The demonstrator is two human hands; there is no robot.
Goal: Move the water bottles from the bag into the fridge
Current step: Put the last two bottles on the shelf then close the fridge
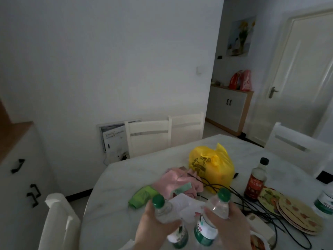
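Observation:
My left hand (pixel 154 230) grips a clear water bottle (pixel 166 212) with a green cap and green label, held above the near part of the marble table (pixel 115 186). My right hand (pixel 232 226) grips a second green-capped water bottle (pixel 214 210) beside it. A third water bottle (pixel 324 202) stands at the table's right edge, partly cut off. A knotted yellow plastic bag (pixel 212 166) sits farther back on the table. No fridge is in view.
On the table lie pink and green cloths (pixel 173 183), a white paper, black cables (pixel 252 204), a dark sauce bottle (pixel 255 179) and patterned plates (pixel 299 215). White chairs (pixel 149 136) surround it. A white cabinet (pixel 19 170) stands left; a door (pixel 297 78) is at the right.

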